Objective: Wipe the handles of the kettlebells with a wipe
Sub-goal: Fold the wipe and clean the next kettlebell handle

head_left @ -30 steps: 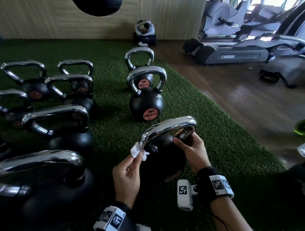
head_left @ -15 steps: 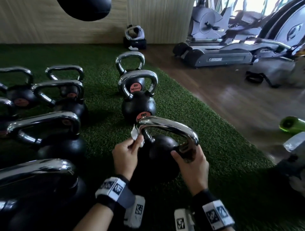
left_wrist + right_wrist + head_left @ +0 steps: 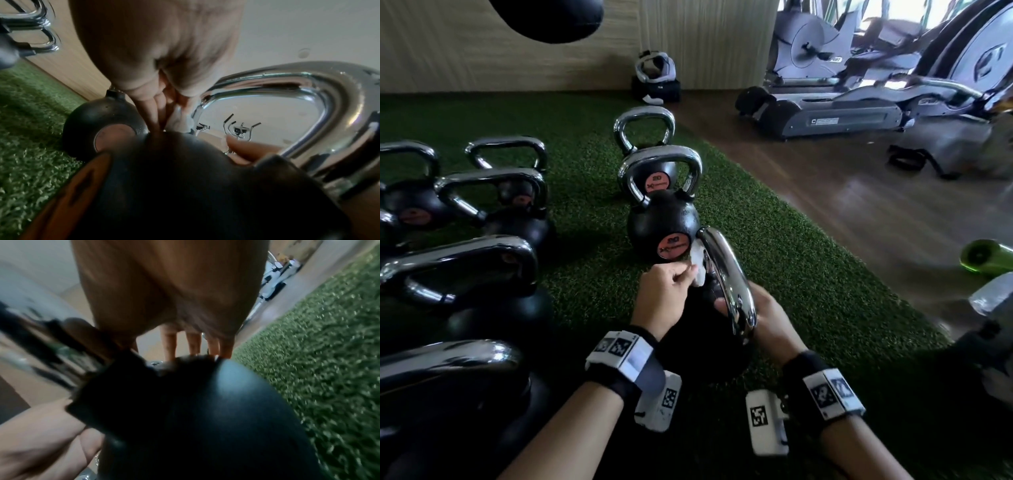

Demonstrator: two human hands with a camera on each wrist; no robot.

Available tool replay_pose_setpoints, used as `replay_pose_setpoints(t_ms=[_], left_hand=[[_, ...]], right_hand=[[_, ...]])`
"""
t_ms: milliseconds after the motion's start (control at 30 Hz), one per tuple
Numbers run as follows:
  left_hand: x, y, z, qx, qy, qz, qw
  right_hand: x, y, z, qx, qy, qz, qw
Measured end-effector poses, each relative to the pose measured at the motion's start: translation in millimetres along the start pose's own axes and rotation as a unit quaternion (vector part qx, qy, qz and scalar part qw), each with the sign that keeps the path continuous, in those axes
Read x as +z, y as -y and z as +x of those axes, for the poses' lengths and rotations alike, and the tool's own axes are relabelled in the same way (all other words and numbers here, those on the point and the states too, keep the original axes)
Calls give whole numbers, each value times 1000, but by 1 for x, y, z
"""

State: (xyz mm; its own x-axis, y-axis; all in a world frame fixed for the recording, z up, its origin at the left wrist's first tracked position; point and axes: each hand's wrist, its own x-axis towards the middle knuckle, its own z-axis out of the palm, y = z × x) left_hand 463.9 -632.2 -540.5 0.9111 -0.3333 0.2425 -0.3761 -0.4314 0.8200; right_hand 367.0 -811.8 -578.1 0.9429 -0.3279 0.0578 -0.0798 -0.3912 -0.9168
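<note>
A black kettlebell [image 3: 698, 346] stands on the turf right in front of me, its chrome handle [image 3: 726, 277] turned nearly end-on. My left hand [image 3: 667, 294] pinches a small white wipe [image 3: 697, 270] against the far leg of that handle. My right hand [image 3: 770, 315] grips the handle's near leg just above the ball, thumb through the loop. The left wrist view shows the wipe [image 3: 179, 120] pressed by my fingertips at the base of the chrome handle [image 3: 329, 100]. In the right wrist view, the fingers [image 3: 193, 344] reach over the dark ball [image 3: 226, 418].
Several more chrome-handled kettlebells stand on the green turf [image 3: 808, 274]: two straight ahead [image 3: 661, 219], the others to the left [image 3: 465, 260]. On the right are a wooden floor [image 3: 859, 212], exercise machines [image 3: 842, 116] and a green bottle [image 3: 986, 258]. A headset [image 3: 655, 72] sits by the wall.
The kettlebell has been turned, so its handle now points away from me instead of lying crosswise. My left hand and the wipe moved with the far leg; my right hand kept its grip.
</note>
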Motion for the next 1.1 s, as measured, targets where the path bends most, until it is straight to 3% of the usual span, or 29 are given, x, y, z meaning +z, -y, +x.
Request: replay_pose_setpoints(t_ms=[100, 200, 333, 533, 733, 933, 1033, 1100], left_hand=[[5, -6, 1, -17, -41, -25, 999], [6, -14, 7, 10, -70, -32, 997], [7, -27, 10, 40, -125, -118, 984], [-1, -25, 23, -10, -62, -252, 966], [2, -50, -47, 26, -69, -272, 959], [1, -55, -35, -2, -96, -295, 951], [3, -62, -71, -33, -73, -322, 943], [2, -62, -102, -17, -36, -322, 946]], right_hand=[[16, -26, 13, 24, 43, 91, 995], [19, -29, 8, 24, 25, 135, 990], [19, -26, 5, 39, 16, 152, 987], [18, -25, 3, 42, 17, 150, 988], [21, -23, 2, 24, -4, 170, 985], [23, -19, 1, 8, -7, 167, 986], [19, -10, -2, -10, -4, 167, 986], [17, -7, -5, -23, -1, 166, 986]])
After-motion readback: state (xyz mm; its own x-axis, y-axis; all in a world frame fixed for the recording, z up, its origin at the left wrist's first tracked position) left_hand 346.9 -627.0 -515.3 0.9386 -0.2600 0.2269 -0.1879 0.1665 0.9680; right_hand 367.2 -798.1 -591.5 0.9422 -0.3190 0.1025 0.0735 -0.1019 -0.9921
